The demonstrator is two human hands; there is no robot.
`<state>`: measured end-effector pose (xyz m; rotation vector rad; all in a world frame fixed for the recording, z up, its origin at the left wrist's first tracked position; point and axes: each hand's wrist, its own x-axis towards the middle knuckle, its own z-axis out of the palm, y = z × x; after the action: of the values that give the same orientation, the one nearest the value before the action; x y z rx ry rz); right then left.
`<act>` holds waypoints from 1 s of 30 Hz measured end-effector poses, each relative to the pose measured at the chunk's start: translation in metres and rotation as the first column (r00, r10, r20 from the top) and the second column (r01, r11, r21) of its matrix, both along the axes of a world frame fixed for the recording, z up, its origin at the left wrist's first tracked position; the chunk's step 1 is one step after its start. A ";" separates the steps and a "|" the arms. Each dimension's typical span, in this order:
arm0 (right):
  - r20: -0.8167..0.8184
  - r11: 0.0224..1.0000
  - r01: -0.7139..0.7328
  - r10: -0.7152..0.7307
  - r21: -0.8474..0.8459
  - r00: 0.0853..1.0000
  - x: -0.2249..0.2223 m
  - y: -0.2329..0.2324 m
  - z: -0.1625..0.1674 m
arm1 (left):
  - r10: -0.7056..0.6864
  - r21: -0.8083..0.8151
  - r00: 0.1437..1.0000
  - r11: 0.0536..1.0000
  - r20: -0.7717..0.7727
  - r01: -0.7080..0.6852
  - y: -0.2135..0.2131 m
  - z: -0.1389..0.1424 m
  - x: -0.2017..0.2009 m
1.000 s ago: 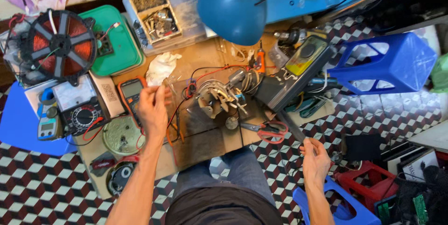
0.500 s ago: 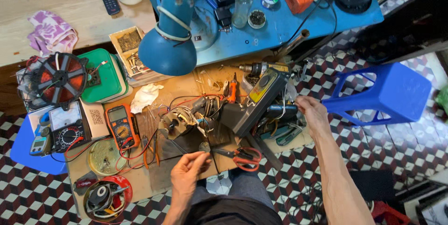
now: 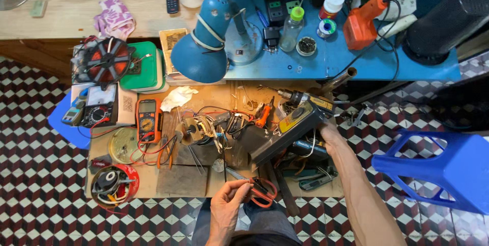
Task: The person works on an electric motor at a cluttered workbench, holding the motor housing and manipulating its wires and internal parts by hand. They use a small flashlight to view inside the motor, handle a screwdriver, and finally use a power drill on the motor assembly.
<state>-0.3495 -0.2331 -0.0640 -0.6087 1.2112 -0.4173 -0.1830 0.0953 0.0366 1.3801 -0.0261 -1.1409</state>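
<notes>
The left hand (image 3: 227, 206) is at the near edge of the low wooden board (image 3: 183, 179). Its fingers are curled round the red handles of the scissors (image 3: 260, 192). The grip looks loose, more of a pinch than a fist. The blades point away to the left, toward the motor (image 3: 196, 130) with its bunch of wires (image 3: 224, 128).

The right hand (image 3: 331, 136) reaches to the black box (image 3: 290, 130) with the yellow top, which sits tilted in the middle of the board. The hand touches the box's right end. I cannot tell if the fingers are closed on it, as the box hides them.

The scissors look light and stiff. The red loops are the safe place to hold them, and the blades are sharp, so keep fingers off those. The box looks heavy and hard, with smooth sides that could slip. It seems best held with a full hand under one end, or with both hands.

An orange meter (image 3: 148, 119) lies to the left, well apart from both hands. A blue lamp (image 3: 204, 55) hangs over the far side.
</notes>
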 end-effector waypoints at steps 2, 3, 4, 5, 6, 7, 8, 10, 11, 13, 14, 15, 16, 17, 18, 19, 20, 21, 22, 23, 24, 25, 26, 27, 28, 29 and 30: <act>-0.003 0.999 0.020 -0.021 -0.050 1.000 -0.007 0.001 0.000 | 0.043 -0.022 0.999 0.999 0.020 -0.043 0.004 0.000 0.008; -0.015 0.997 0.031 -0.032 -0.065 0.999 -0.014 0.001 0.001 | 0.061 0.003 0.998 0.998 0.016 -0.061 0.007 0.000 0.012; -0.025 0.996 0.040 -0.043 -0.084 0.999 -0.021 0.001 0.003 | 0.080 0.023 0.997 0.996 0.013 -0.081 0.009 -0.001 0.015; -0.036 0.993 0.051 -0.055 -0.103 0.998 -0.030 -0.001 0.006 | 0.098 0.044 0.995 0.994 0.010 -0.099 0.011 -0.002 0.017; -0.048 0.990 0.067 -0.073 -0.121 0.996 -0.040 -0.001 0.008 | 0.096 0.035 0.995 0.995 0.017 -0.096 0.014 -0.004 0.020; -0.061 0.986 0.087 -0.096 -0.140 0.993 -0.049 0.001 0.011 | 0.089 0.026 0.996 0.996 0.022 -0.089 0.016 -0.005 0.022; -0.068 0.982 0.091 -0.103 -0.163 0.992 -0.057 0.003 0.013 | 0.081 0.017 0.996 0.997 0.025 -0.081 0.017 -0.007 0.023; -0.077 0.974 0.099 -0.117 -0.206 0.990 -0.069 0.011 0.020 | 0.048 0.012 0.996 0.999 0.081 -0.050 0.016 -0.013 0.027; -0.100 0.966 0.086 -0.113 -0.242 0.989 -0.074 0.016 0.024 | 0.033 0.010 0.993 0.999 0.111 -0.035 0.013 -0.015 0.029; -0.149 0.947 0.062 -0.114 -0.316 0.982 -0.084 0.029 0.039 | 0.045 -0.027 0.995 0.999 0.092 -0.042 0.008 -0.020 0.032; -0.183 0.929 0.078 -0.153 -0.363 0.971 -0.088 0.036 0.047 | 0.052 -0.043 0.995 0.998 0.080 -0.048 0.004 -0.021 0.033; -0.214 0.908 0.087 -0.188 -0.410 0.958 -0.092 0.045 0.056 | 0.039 -0.050 0.996 0.998 0.078 -0.035 0.001 -0.021 0.033; -0.242 0.886 0.090 -0.221 -0.455 0.945 -0.096 0.055 0.065 | 0.030 -0.055 0.997 0.998 0.078 -0.026 -0.003 -0.021 0.033; -0.284 0.848 0.085 -0.267 -0.523 0.921 -0.103 0.066 0.073 | 0.025 -0.054 0.996 0.998 0.082 -0.020 -0.006 -0.019 0.034; -0.316 0.807 0.075 -0.312 -0.585 0.896 -0.109 0.079 0.079 | 0.010 -0.075 0.998 0.997 0.061 -0.005 -0.009 -0.017 0.035; -0.252 0.725 0.067 -0.323 -0.686 0.912 -0.118 0.096 0.085 | -0.007 -0.097 0.999 0.995 0.036 0.011 -0.012 -0.013 0.035; -0.193 0.632 0.065 -0.330 -0.772 0.924 -0.130 0.115 0.092 | -0.031 -0.115 0.999 0.993 0.007 0.032 -0.015 -0.008 0.036; -0.147 0.588 0.114 -0.377 -0.800 0.915 -0.139 0.135 0.097 | -0.058 -0.126 0.998 0.991 -0.037 0.053 -0.017 -0.003 0.037; -0.095 0.538 0.164 -0.422 -0.827 0.902 -0.147 0.153 0.103 | -0.086 -0.142 0.993 0.987 -0.077 0.074 -0.020 0.003 0.039; 0.024 0.558 0.249 -0.378 -0.791 0.925 -0.156 0.173 0.114 | -0.120 -0.164 0.986 0.981 -0.119 0.100 -0.023 0.009 0.041; 0.119 0.591 0.308 -0.337 -0.746 0.934 -0.159 0.189 0.126 | -0.156 -0.154 0.972 0.979 -0.175 0.129 -0.026 0.015 0.043; 0.212 0.627 0.361 -0.302 -0.691 0.930 -0.159 0.205 0.142 | -0.192 -0.140 0.953 0.977 -0.233 0.163 -0.027 0.022 0.045; 0.281 0.666 0.396 -0.280 -0.632 0.918 -0.152 0.224 0.158 | -0.236 -0.130 0.927 0.970 -0.292 0.206 -0.026 0.029 0.047; 0.279 0.690 0.374 -0.251 -0.620 0.927 -0.138 0.236 0.173 | -0.269 -0.177 0.908 0.959 -0.321 0.221 -0.026 0.035 0.050; 0.277 0.713 0.350 -0.222 -0.608 0.935 -0.120 0.247 0.189 | -0.288 -0.222 0.893 0.950 -0.345 0.221 -0.027 0.040 0.054; 0.197 0.723 0.279 -0.198 -0.632 0.960 -0.095 0.258 0.200 | -0.312 -0.262 0.875 0.939 -0.369 0.225 -0.025 0.044 0.061; 0.113 0.729 0.216 -0.188 -0.650 0.976 -0.072 0.277 0.214 | -0.312 -0.277 0.868 0.937 -0.385 0.214 -0.021 0.048 0.071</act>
<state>-0.4216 0.0441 0.1495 -1.0734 1.0790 -1.0712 -0.1123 0.0738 0.0850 0.9200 -0.0330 -1.6028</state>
